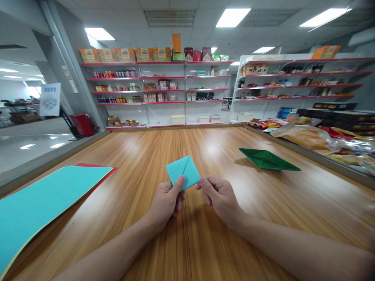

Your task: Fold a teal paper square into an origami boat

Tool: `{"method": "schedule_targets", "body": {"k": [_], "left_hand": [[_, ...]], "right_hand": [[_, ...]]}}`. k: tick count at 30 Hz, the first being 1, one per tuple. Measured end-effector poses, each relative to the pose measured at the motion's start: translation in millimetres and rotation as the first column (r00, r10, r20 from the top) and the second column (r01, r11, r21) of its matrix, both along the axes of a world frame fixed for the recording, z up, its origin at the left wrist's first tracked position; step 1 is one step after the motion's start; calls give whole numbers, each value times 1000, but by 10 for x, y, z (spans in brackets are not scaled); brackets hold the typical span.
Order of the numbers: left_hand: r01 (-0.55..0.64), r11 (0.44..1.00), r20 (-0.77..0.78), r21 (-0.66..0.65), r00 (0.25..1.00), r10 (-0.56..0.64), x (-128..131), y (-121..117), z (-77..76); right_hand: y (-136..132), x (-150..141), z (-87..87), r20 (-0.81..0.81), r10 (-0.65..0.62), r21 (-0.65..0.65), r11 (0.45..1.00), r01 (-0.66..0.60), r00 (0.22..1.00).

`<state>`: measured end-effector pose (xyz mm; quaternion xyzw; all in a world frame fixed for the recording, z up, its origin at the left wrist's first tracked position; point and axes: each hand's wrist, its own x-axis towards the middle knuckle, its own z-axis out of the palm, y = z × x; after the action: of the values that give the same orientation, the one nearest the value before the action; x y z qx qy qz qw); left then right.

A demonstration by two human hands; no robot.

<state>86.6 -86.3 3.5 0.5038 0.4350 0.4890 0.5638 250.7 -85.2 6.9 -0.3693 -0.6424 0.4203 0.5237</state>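
Observation:
A small light-blue folded paper (187, 170), roughly square with a crease running across it, is held up above the wooden table (137, 156). My left hand (168, 199) grips its lower left edge, thumb on top and fingers curled beneath. At its right corner, my right hand (219, 197) pinches the paper between thumb and index finger; the other fingers are curled in. Farther right on the table lies a green folded paper boat (268, 159), apart from both hands.
Left on the table is a stack of coloured paper sheets (55, 199), blue uppermost with yellow and red edges showing. Packaged snacks (304, 136) and black boxes (336, 117) sit beyond the table's right edge. Stocked shelves (164, 89) stand behind the far edge.

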Motion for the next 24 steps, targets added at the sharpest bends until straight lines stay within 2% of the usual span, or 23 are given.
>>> {"method": "schedule_targets", "body": {"k": [2, 4, 7, 11, 13, 16, 21, 24], "left_hand": [[-67, 997, 144, -26, 987, 70, -10, 23, -10], [-68, 997, 222, -41, 972, 76, -18, 38, -15], [-23, 1000, 173, -3, 985, 23, -15, 32, -26], [-18, 1000, 122, 25, 992, 15, 3, 8, -45], [-32, 999, 143, 29, 989, 28, -1, 8, -54], [-34, 998, 145, 57, 989, 26, -20, 10, -69], [-4, 995, 89, 99, 996, -5, -26, -14, -78], [4, 993, 54, 122, 998, -10, -15, -29, -67]], "right_hand": [[-1, 0, 3, 7, 8, -3, 1000, -7, 1000], [-4, -8, 1, 66, 54, -47, 998, -51, 996], [-18, -13, -8, 142, 68, -55, 997, -60, 988], [-57, 7, -11, 118, -80, 116, 991, 66, 990], [-73, 8, -6, 180, -41, 131, 991, 17, 983], [-70, -8, 8, 244, 39, 68, 996, -57, 969], [-21, -17, 16, 64, 44, -60, 997, -41, 997], [-6, -6, -4, 21, 77, -76, 994, -75, 997]]}}
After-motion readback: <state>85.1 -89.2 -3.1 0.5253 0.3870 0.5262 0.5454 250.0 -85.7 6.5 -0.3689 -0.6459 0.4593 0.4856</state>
